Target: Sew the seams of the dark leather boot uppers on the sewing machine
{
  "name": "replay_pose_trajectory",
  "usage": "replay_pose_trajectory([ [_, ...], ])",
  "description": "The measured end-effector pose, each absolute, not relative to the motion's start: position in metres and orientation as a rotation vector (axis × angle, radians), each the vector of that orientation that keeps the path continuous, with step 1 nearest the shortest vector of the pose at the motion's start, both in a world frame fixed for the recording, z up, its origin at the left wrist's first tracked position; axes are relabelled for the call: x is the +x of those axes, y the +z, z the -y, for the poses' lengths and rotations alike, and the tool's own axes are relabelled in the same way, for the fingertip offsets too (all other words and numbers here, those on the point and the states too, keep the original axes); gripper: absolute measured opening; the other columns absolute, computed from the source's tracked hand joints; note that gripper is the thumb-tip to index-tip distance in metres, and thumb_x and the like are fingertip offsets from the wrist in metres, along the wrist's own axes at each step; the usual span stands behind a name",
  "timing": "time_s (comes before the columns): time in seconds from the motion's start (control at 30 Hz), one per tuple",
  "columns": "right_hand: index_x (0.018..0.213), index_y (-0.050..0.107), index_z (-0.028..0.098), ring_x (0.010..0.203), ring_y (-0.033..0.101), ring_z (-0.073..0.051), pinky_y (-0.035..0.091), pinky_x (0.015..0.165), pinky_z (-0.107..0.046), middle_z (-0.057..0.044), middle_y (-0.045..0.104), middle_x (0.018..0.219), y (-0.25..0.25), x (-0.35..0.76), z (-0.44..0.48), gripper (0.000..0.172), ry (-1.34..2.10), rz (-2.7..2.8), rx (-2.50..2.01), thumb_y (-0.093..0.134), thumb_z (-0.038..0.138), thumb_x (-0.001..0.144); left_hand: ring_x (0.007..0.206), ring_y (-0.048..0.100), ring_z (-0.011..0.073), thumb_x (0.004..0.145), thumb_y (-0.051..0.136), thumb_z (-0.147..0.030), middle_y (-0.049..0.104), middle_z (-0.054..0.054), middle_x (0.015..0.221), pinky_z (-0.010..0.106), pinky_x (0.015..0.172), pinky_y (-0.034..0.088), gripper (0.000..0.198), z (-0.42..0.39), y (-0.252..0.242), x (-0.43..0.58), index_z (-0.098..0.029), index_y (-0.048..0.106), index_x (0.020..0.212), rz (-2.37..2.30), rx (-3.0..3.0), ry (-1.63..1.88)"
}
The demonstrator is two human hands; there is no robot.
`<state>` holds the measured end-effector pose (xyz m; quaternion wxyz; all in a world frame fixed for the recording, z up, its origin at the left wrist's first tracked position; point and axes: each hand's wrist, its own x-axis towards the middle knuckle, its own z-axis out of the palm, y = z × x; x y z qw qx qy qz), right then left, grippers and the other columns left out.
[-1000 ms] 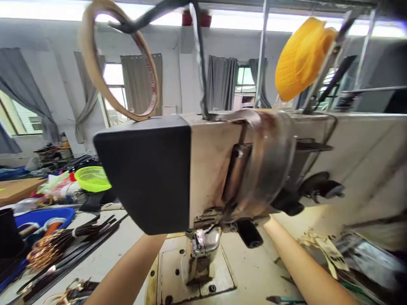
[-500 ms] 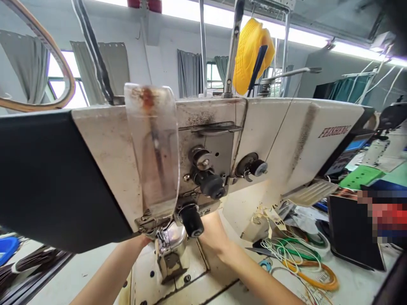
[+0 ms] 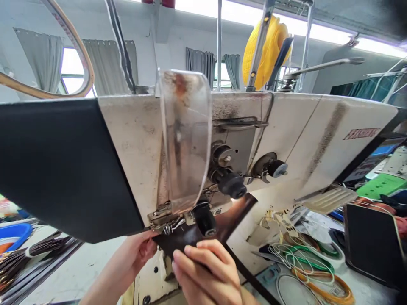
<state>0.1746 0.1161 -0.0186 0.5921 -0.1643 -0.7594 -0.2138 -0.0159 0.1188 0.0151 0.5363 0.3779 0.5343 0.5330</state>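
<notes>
A dark brown leather-like piece (image 3: 187, 238) lies under the head of a sewing machine (image 3: 130, 140), tilted up toward the right. One of its arms rises behind the machine's knobs, and a thin dark strap (image 3: 249, 273) trails to the lower right. My right hand (image 3: 208, 271) is closed on the near edge of the piece, fingers bent over it. Curled at its left tip, beside the presser foot (image 3: 173, 226), is my left hand (image 3: 141, 252), closed, with some fingertips hidden under the machine head. The needle is hidden from view.
Bundled dark straps (image 3: 34, 262) and a blue basin (image 3: 15, 235) are at the left. On the right lie tangled cords (image 3: 305, 258), scissors (image 3: 269, 253) and a black panel (image 3: 372, 243). A clear guard (image 3: 186, 140) hangs before the machine head.
The dark brown piece now shows under the machine head, held nearer to me. My hands have come out from behind the head into view. The camera view has shifted left.
</notes>
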Motion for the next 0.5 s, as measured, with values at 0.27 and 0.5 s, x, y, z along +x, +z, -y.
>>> replay_pose_trajectory([
  [0.27, 0.106, 0.075, 0.013, 0.092, 0.073, -0.018, 0.06, 0.08, -0.031, -0.003, 0.08, 0.102, 0.043, 0.197, -0.115, 0.022, -0.584, 2.233, -0.402, 0.055, 0.009, 0.097, 0.057, 0.038, 0.012, 0.056, 0.082, -0.042, 0.045, -0.003, 0.051, 0.024, 0.058, 0.039, 0.041, -0.131, 0.008, -0.045, -0.021, 0.05, 0.043, -1.292, 1.022, 1.13],
  [0.5, 0.114, 0.07, 0.011, 0.087, 0.071, -0.024, 0.057, 0.075, -0.04, -0.008, 0.077, 0.109, 0.021, 0.199, -0.122, 0.026, -0.662, 2.29, -0.596, 0.06, 0.024, 0.094, 0.055, 0.058, 0.0189, 0.065, 0.073, -0.075, 0.064, 0.006, 0.053, 0.028, 0.061, 0.049, 0.057, -0.096, -0.005, -0.018, -0.02, 0.068, 0.05, -1.318, 1.006, 1.168],
])
